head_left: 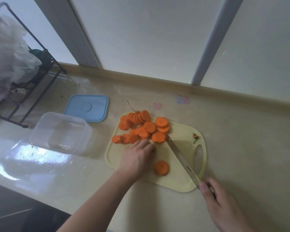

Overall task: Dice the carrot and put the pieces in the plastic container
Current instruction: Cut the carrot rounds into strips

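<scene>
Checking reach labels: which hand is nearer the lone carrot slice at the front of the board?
Left. The left hand lies just beside the lone carrot slice, on the board; the right hand grips the knife handle off the board's corner.

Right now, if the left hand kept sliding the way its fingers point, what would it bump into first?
Most likely the pile of carrot slices. The left hand lies on the cutting board, fingers pointing at the pile and nearly touching it.

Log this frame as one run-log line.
phase: slicing | left hand: at orange carrot rounds | right hand: holds steel knife | pale yellow cutting board: one stray round | clear plastic container: empty
</scene>
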A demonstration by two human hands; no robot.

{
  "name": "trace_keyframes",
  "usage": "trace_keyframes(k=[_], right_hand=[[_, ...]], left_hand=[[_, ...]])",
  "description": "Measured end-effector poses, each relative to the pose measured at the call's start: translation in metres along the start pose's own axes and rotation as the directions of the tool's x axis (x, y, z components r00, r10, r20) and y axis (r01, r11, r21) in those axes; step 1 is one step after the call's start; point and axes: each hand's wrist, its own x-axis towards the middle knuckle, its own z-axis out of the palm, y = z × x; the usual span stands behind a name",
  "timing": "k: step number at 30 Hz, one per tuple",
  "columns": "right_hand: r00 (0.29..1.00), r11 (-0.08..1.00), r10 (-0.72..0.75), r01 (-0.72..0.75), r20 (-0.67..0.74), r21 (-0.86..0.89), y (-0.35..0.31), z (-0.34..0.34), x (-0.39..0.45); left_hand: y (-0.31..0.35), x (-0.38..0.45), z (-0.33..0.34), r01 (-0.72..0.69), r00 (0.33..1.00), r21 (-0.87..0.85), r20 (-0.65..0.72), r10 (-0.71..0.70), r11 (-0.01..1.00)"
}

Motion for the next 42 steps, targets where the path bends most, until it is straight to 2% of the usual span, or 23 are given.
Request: trace_keyframes(k=[3, 6, 10, 15, 17, 21, 26, 30, 32, 34, 36, 42], right_hand=[[0.998, 0.999, 0.036, -0.035, -0.054, 0.017, 0.007, 0.000, -0.002], [0.977, 0.988, 0.096, -0.071, -0.188, 0.136, 0.007, -0.002, -0.009], [0.947, 0.966, 0.171, -0.107, -0.273, 0.236, 0.013, -0.009, -0.015], [0.942, 0.965, 0.149, -0.071, -0.302, 0.253, 0.019, -0.015, -0.016], [0.948, 0.968, 0.137, -0.067, -0.288, 0.240, 0.020, -0.015, -0.015], [0.960, 0.972, 0.124, -0.067, -0.250, 0.225, 0.025, -0.015, -0.016], [0.969, 0.961, 0.161, -0.112, -0.185, 0.252, 0.020, -0.011, -0.016], [0.993, 0.986, 0.061, -0.043, -0.106, 0.162, 0.013, -0.008, -0.013], [1.000, 0.996, 0.009, -0.006, -0.028, 0.093, 0.008, -0.007, -0.009], [0.998, 0.998, -0.054, 0.052, 0.044, 0.046, 0.003, -0.004, -0.007], [0.994, 0.996, -0.085, 0.084, 0.069, 0.018, 0.000, -0.001, -0.005], [0.984, 0.990, -0.103, 0.116, 0.148, -0.081, 0.003, 0.009, 0.000]], left_hand=[[0.011, 0.011, -0.008, 0.052, 0.996, -0.092, -0.062, -0.058, 0.994], [0.042, 0.044, -0.002, -0.002, 1.000, -0.197, -0.012, -0.001, 0.980], [0.076, 0.082, 0.024, -0.013, 0.993, -0.218, 0.111, 0.038, 0.976], [0.091, 0.100, 0.039, 0.086, 0.988, -0.197, 0.141, -0.058, 0.977], [0.089, 0.098, 0.040, 0.113, 0.985, -0.176, 0.149, -0.087, 0.978], [0.084, 0.089, 0.039, 0.051, 0.998, -0.267, 0.038, -0.043, 0.962], [0.074, 0.077, 0.031, 0.036, 0.999, -0.277, -0.013, -0.041, 0.960], [0.055, 0.033, 0.013, 0.057, 0.992, -0.297, -0.093, -0.088, 0.953], [0.049, 0.002, 0.003, 0.021, 0.991, -0.264, -0.125, -0.056, 0.964], [0.048, -0.024, 0.001, -0.020, 0.993, -0.157, -0.121, 0.001, 0.987], [0.046, -0.040, 0.005, -0.030, 0.993, -0.100, -0.116, 0.019, 0.995], [0.045, -0.046, 0.014, -0.018, 0.990, -0.098, -0.138, 0.004, 0.995]])
